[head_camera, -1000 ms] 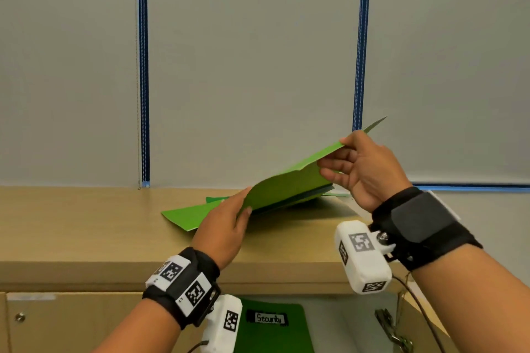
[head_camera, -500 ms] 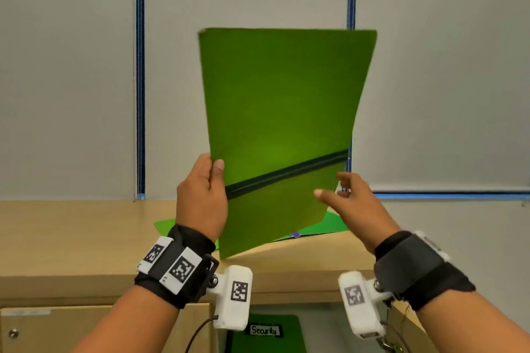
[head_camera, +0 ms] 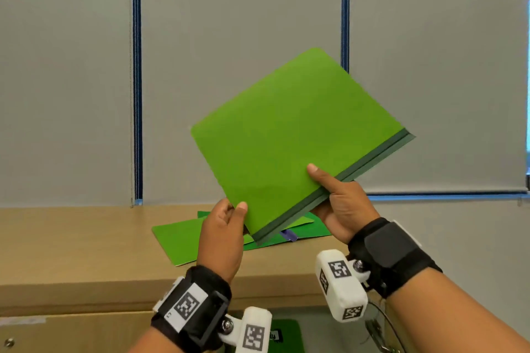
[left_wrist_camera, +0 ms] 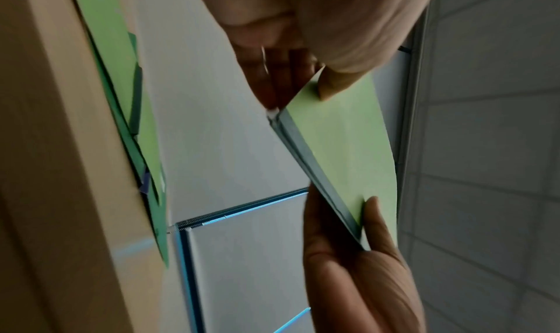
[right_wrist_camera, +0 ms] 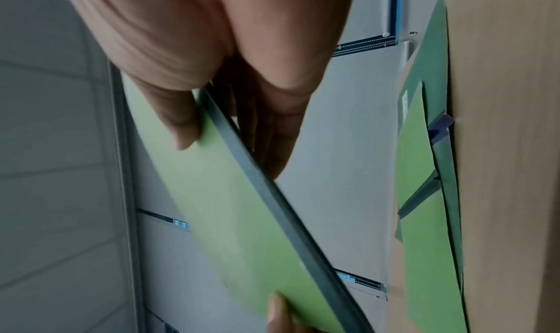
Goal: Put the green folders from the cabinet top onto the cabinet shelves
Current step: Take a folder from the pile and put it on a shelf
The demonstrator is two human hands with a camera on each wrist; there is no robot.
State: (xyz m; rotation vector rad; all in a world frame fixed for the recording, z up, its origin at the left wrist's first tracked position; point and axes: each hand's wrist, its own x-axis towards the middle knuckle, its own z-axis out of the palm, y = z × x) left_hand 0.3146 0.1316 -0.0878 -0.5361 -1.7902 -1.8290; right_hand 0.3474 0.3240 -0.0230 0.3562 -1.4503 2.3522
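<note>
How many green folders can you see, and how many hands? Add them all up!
Green card folders: 4. These are the held green folder, two overlapped green folders lying on the wooden cabinet top, and a labelled green folder down on the shelf.
Hands: 2. The left hand and right hand both grip the held folder.
Total: 6

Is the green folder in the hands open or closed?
Closed. The green folder shows one flat cover with its dark spine edge together, held above the cabinet top by the left hand and right hand.

Left hand raised, thumb pinching, right hand gripping alongside
</note>
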